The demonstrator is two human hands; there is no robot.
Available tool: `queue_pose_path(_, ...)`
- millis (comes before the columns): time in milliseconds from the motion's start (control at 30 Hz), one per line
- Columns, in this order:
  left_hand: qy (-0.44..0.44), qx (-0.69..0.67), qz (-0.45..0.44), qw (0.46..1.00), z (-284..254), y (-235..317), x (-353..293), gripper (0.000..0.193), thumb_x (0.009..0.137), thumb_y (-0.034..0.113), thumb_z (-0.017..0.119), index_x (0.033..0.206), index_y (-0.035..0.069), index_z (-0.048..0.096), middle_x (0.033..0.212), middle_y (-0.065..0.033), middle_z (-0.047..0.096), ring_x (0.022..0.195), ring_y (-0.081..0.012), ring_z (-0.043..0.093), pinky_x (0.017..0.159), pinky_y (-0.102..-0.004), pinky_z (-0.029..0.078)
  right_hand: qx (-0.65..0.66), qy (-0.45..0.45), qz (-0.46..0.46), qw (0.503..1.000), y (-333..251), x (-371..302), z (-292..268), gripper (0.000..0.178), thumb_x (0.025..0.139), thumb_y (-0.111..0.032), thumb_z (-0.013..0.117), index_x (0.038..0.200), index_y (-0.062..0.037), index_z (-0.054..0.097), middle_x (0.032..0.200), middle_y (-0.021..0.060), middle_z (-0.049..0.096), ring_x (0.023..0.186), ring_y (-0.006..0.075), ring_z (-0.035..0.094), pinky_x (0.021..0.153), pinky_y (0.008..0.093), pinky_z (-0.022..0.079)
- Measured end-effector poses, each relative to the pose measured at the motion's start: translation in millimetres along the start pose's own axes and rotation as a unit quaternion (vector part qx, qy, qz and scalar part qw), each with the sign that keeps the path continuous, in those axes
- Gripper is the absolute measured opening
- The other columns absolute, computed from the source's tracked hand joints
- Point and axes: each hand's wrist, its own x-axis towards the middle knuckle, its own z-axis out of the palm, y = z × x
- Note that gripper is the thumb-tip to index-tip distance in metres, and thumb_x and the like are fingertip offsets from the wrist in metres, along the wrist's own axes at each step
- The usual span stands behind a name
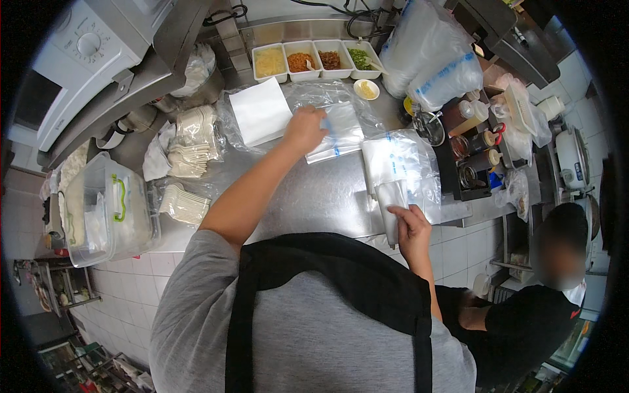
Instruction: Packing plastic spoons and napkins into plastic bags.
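Note:
My left hand [306, 130] is over the left edge of a flat stack of clear plastic bags [344, 128] with blue print, its fingers curled together on the top bag. A white paper sheet [261, 111] lies just left of it. My right hand [413, 230] pinches the lower end of a narrow folded plastic bag [390, 213] near the counter's front edge. That folded bag rests against a second pile of clear bags [419, 167] with blue print. The tips of my left fingers are partly hidden.
White tubs of chopped toppings [302, 59] line the back of the steel counter [295, 196]. Wrapped wooden cutlery [185, 204] and a clear plastic bin [108, 216] are left. Bottles [470, 118] stand in a black rack at right. A person [524, 321] is close by, lower right.

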Motion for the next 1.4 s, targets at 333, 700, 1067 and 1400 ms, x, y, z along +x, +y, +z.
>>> queue_pose_path(333, 0.038, -0.021, 0.017, 0.999, 10, 33, -27, 0.029, 0.078, 0.017, 0.077, 0.103, 0.01, 0.064, 0.119, -0.0105, 0.055, 0.119, -0.0309, 0.046, 0.098, -0.045, 0.043, -0.01, 0.0, 0.01, 1.0, 3, -2, -4, 0.025, 0.083, 0.01, 0.058, 0.097, -0.0062, 0.072, 0.073, 0.0101, 0.051, 0.063, 0.0219, 0.054, 0.057, 0.0275, 0.042)
queue_pose_path(700, -0.115, -0.322, -0.096, 0.935, -22, 27, -13, 0.049, 0.074, 0.011, 0.081, 0.114, 0.006, 0.053, 0.08, -0.0092, 0.066, 0.075, -0.0167, 0.065, 0.071, -0.0306, 0.051, -0.023, 0.002, -0.011, 1.0, 0, 21, 22, 0.03, 0.077, 0.01, 0.054, 0.099, -0.0046, 0.069, 0.08, 0.0167, 0.052, 0.07, 0.0338, 0.057, 0.063, 0.0373, 0.047)
queue_pose_path(1067, -0.173, -0.501, -0.157, 0.833, 8, 36, -60, 0.032, 0.081, 0.001, 0.071, 0.108, 0.005, 0.055, 0.08, -0.0033, 0.064, 0.074, -0.0109, 0.061, 0.071, -0.0276, 0.05, -0.013, 0.021, -0.066, 0.997, -3, 58, 95, 0.017, 0.08, -0.012, 0.07, 0.089, 0.0029, 0.068, 0.081, 0.0217, 0.059, 0.073, 0.0391, 0.06, 0.066, 0.0428, 0.049)
queue_pose_path(1400, 0.021, -0.479, 0.168, 0.861, -151, 53, -34, 0.021, 0.077, -0.009, 0.062, 0.089, 0.008, 0.059, 0.098, -0.003, 0.061, 0.083, -0.0146, 0.06, 0.071, -0.0287, 0.05, 0.013, 0.126, -0.106, 0.986, -64, 144, 24, 0.015, 0.078, -0.015, 0.077, 0.087, -0.0047, 0.072, 0.089, 0.0217, 0.068, 0.099, 0.0394, 0.064, 0.087, 0.0388, 0.049)
